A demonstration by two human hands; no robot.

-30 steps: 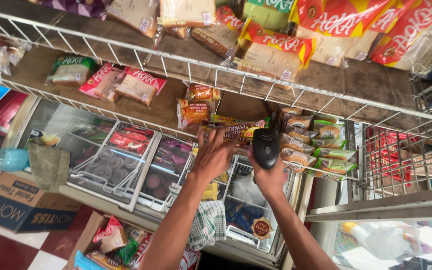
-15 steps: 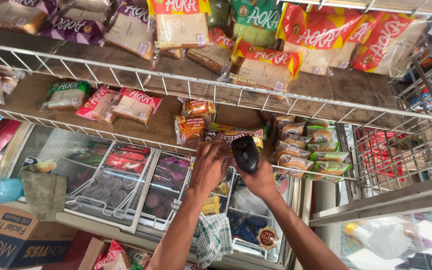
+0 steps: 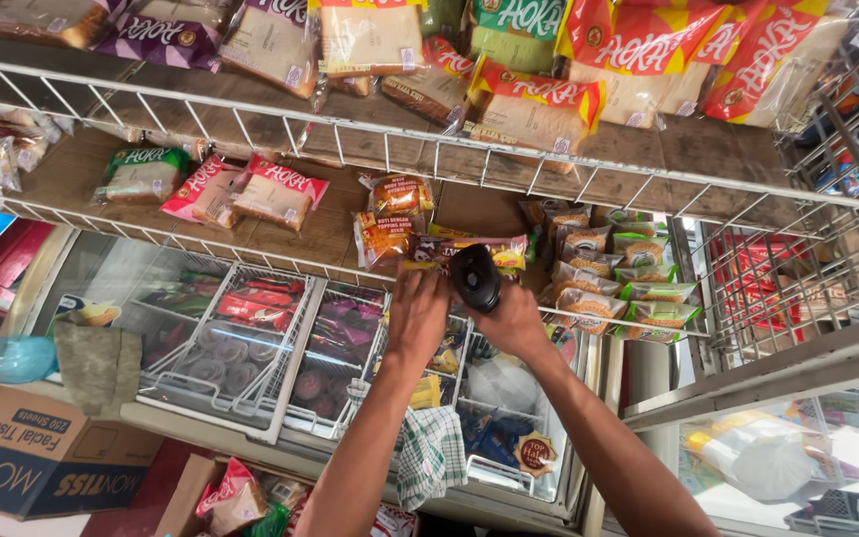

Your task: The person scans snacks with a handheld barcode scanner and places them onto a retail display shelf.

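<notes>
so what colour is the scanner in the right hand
Black, seen in the head view: scanner, right hand.

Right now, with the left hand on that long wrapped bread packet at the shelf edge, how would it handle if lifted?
The long bread packet likely feels light and soft, sagging if lifted by one end. Its glossy wrapper looks slippery, so the left hand may slide. It lies flat, unlikely to roll.

Bagged bread loaves [image 3: 638, 60] on the top wire shelf [image 3: 370, 134] — checked cloth [image 3: 429, 452] and cardboard box [image 3: 37, 452] below.
</notes>
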